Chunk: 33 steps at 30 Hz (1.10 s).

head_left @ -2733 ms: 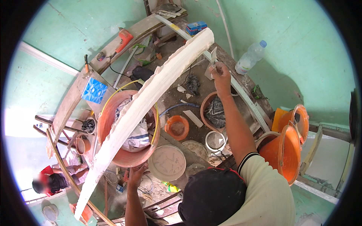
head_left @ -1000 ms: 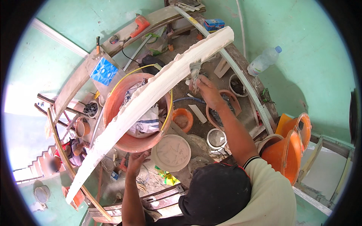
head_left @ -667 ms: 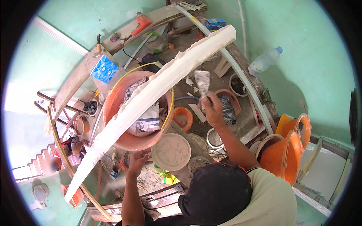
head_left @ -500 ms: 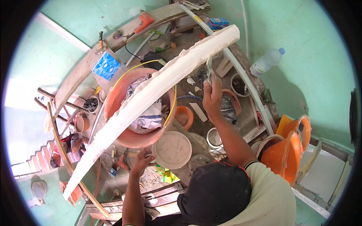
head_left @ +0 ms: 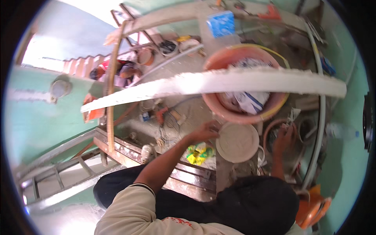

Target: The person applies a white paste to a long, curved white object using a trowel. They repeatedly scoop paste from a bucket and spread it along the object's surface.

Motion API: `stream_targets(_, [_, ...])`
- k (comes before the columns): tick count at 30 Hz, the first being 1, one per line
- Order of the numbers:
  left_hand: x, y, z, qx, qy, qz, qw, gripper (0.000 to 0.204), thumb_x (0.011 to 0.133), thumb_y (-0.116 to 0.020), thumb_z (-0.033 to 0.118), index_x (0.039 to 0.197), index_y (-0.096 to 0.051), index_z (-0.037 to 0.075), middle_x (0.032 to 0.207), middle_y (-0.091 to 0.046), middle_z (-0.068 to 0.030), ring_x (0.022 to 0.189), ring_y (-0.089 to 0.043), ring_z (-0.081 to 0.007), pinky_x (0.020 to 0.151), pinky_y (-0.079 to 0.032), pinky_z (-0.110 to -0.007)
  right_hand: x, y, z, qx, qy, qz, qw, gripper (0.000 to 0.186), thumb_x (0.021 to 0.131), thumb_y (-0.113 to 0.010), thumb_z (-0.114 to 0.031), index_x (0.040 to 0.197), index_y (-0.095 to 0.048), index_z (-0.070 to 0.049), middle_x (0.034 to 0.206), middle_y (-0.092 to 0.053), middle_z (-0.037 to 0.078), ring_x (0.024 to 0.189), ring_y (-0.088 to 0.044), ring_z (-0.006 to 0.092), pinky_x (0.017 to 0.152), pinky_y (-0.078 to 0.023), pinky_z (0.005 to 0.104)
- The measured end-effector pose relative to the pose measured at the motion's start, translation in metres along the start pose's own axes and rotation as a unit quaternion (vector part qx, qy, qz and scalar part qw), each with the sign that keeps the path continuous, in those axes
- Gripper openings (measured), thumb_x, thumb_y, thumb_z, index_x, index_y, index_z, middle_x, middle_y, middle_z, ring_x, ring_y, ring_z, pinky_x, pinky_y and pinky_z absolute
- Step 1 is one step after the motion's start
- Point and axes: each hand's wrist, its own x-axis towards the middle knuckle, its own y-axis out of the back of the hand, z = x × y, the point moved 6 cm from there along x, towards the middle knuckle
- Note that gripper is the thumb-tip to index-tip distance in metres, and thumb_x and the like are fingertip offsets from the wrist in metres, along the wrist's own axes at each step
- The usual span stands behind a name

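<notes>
My left hand [head_left: 204, 132] is at the left side of a round, shallow container [head_left: 237, 142] filled with pale paste. Its fingers look loosely spread near the rim; whether they touch it is unclear. In my right hand [head_left: 285, 137] is a small scraper [head_left: 293, 114] with a whitish, smeared blade, raised up and away from me beside a dark-filled orange bucket [head_left: 270, 131]. Beyond both hands, a long white strip [head_left: 184, 85] with a ragged edge crosses the view. It hides part of a large orange tub [head_left: 211, 105] holding white sacks [head_left: 250, 103].
A co-worker [head_left: 121, 72] crouches at the far left. Wooden planks [head_left: 113, 129] and a metal rail [head_left: 319, 129] frame the work area. A red-orange drill [head_left: 160, 115] and cords lie on the floor. Orange buckets [head_left: 313, 209] stand at the lower right, beside a green wall [head_left: 348, 176].
The view has swung, so the strip now lies nearly level. My right hand has moved from near the strip down beside the orange bucket, still with the scraper. My left hand stays by the round container.
</notes>
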Motion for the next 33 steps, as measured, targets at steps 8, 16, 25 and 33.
stream_targets(8, [0.014, -0.059, 0.048, -0.086, -0.029, -0.098, 0.991, 0.067, 0.090, -0.072, 0.018, 0.149, -0.047, -0.002, 0.143, -0.056, -0.0149, 0.127, -0.062, -0.0305, 0.096, -0.062, -0.050, -0.075, 0.103, -0.065, -0.085, 0.188, -0.030, 0.978, 0.033, 0.103, -0.062, -0.015, 0.131, -0.062, 0.003, 0.103, -0.059, 0.018, 0.094, -0.059, 0.0307, 0.088, -0.047, 0.0397])
stream_targets(16, [0.043, -0.154, 0.087, -0.095, -0.120, -0.118, 0.981, 0.072, 0.090, -0.073, 0.004, 0.152, -0.036, 0.002, 0.143, -0.056, -0.0162, 0.128, -0.061, -0.0285, 0.098, -0.062, -0.045, -0.087, 0.129, -0.117, -0.207, 0.226, -0.072, 0.949, 0.032, 0.095, -0.069, -0.011, 0.127, -0.069, -0.008, 0.095, -0.058, 0.012, 0.083, -0.066, 0.0330, 0.068, -0.053, 0.0447])
stream_targets(25, [0.063, -0.186, 0.148, -0.082, -0.267, -0.107, 0.954, 0.074, 0.087, -0.071, -0.004, 0.152, -0.035, 0.000, 0.140, -0.058, -0.0166, 0.124, -0.061, -0.0241, 0.084, -0.058, -0.033, -0.105, 0.146, -0.108, -0.290, 0.192, -0.004, 0.938, 0.034, 0.089, -0.074, -0.009, 0.123, -0.073, -0.017, 0.094, -0.058, 0.008, 0.081, -0.066, 0.0300, 0.066, -0.054, 0.0445])
stream_targets(33, [0.059, -0.200, 0.167, -0.055, -0.351, -0.112, 0.928, 0.073, 0.086, -0.070, -0.005, 0.151, -0.036, -0.003, 0.138, -0.059, -0.0189, 0.128, -0.060, -0.0255, 0.105, -0.052, -0.038, -0.082, 0.156, -0.108, -0.333, 0.198, 0.033, 0.921, 0.034, 0.088, -0.073, -0.010, 0.122, -0.073, -0.012, 0.092, -0.058, 0.008, 0.083, -0.066, 0.0261, 0.067, -0.055, 0.0394])
